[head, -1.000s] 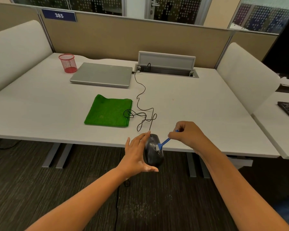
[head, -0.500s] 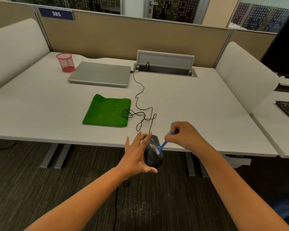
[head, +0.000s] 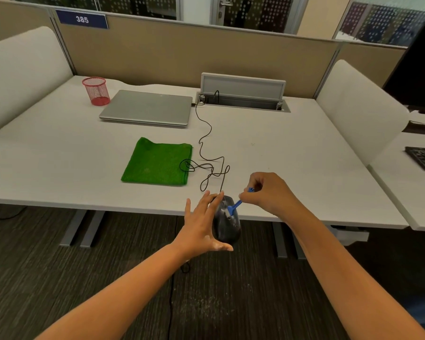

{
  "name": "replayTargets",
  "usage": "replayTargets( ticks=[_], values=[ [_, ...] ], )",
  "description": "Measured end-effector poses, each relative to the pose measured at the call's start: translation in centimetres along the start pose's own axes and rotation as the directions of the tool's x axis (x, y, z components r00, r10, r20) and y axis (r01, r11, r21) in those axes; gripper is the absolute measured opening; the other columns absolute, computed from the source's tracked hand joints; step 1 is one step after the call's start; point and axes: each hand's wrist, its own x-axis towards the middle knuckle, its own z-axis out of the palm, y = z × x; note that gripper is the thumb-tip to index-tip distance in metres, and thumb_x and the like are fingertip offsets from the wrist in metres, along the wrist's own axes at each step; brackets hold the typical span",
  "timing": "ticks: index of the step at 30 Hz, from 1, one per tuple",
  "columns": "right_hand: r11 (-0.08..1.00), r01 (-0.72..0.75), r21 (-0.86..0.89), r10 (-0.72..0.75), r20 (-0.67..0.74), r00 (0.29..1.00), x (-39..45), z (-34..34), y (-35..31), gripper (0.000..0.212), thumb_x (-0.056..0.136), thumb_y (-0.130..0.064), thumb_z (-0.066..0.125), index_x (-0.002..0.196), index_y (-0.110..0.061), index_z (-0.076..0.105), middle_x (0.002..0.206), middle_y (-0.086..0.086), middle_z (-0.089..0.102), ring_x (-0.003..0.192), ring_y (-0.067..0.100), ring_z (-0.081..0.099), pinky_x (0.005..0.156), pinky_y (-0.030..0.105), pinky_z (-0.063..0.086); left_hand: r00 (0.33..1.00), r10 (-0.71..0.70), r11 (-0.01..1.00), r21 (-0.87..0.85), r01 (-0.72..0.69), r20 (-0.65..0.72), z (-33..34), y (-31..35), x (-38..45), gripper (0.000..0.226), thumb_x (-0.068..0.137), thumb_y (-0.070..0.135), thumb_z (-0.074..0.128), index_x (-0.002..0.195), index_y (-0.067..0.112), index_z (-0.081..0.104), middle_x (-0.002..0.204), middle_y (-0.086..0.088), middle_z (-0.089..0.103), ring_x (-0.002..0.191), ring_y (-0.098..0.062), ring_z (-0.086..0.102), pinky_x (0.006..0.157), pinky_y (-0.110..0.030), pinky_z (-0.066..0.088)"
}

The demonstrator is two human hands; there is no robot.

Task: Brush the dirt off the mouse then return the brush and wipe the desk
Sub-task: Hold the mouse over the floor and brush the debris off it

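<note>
Brushing is under way at an office workstation, as seen from the head camera: a dark corded mouse (head: pixel 226 220) is held out just past the near edge of the tabletop (head: pixel 304 153), above the carpeted floor, cradled by the left hand (head: pixel 203 225) with its fingers spread nearly straight along the mouse's left side and the thumb tucked under its near end. A small blue brush (head: pixel 236 206) is pinched by its handle in the curled fingers of the right hand (head: pixel 268 192), and its head is laid on the top of the mouse near the wheel, where pale specks of dirt are visible. The mouse's cable (head: pixel 206 153) is seen trailing in loose loops back across the tabletop to the open cable tray (head: pixel 243 94). A folded green cloth (head: pixel 157 164) lies untouched just left of the cable loops, with a closed laptop (head: pixel 147 106) and a red mesh cup (head: pixel 96 90) farther back. The first step is judged to be only partly done; the brush has yet to be returned, possibly to the red cup, and the wiping of the tabletop with the cloth has not been started.
</note>
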Motion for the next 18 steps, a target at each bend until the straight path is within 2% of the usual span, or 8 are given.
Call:
replayTargets(
  ticks=[5,9,14,18],
  values=[
    [0.999,-0.013,-0.043,0.015,0.064,0.998,-0.5,-0.1,0.3,0.027,0.074,-0.013,0.071,0.060,-0.017,0.049,0.070,0.003,0.058,0.069,0.017,0.051,0.064,0.029,0.042,1.000,0.002,1.000,-0.004,-0.002,0.000,0.0,-0.3,-0.2,0.125,0.052,0.068,0.073,0.138,0.040,-0.014,0.152,0.008,0.004,0.137,-0.004,-0.015,0.107,-0.046,-0.022],
    [1.000,-0.015,-0.015,0.015,0.001,1.000,-0.6,-0.6,0.5,0.027,0.073,-0.013,0.072,0.059,-0.018,0.049,0.067,0.001,0.057,0.072,0.019,0.055,0.064,0.029,0.044,1.000,-0.008,1.000,-0.006,0.008,0.002,0.0,-0.2,-0.3,0.125,0.052,0.068,0.073,0.138,0.039,-0.013,0.152,0.008,0.004,0.134,-0.001,-0.016,0.106,-0.044,-0.022],
    [0.998,-0.042,0.039,0.041,0.025,0.999,-0.8,-0.5,0.6,0.028,0.074,-0.012,0.071,0.058,-0.016,0.049,0.059,-0.001,0.048,0.057,0.012,0.041,0.055,0.024,0.036,1.000,-0.006,1.000,-0.017,0.006,0.006,-0.2,0.1,-0.3,0.123,0.053,0.067,0.072,0.137,0.040,-0.014,0.153,0.009,0.002,0.134,0.000,-0.018,0.105,-0.043,-0.024],
    [0.995,-0.073,0.073,0.074,-0.010,0.997,-0.9,-0.8,1.1,0.027,0.075,-0.012,0.071,0.058,-0.015,0.049,0.059,0.000,0.048,0.056,0.011,0.041,0.053,0.022,0.035,1.000,-0.020,1.000,-0.016,0.020,-0.002,-0.3,0.0,-0.4,0.125,0.053,0.067,0.073,0.139,0.037,-0.012,0.153,0.009,0.002,0.135,-0.001,-0.017,0.106,-0.044,-0.023]
  ],
)
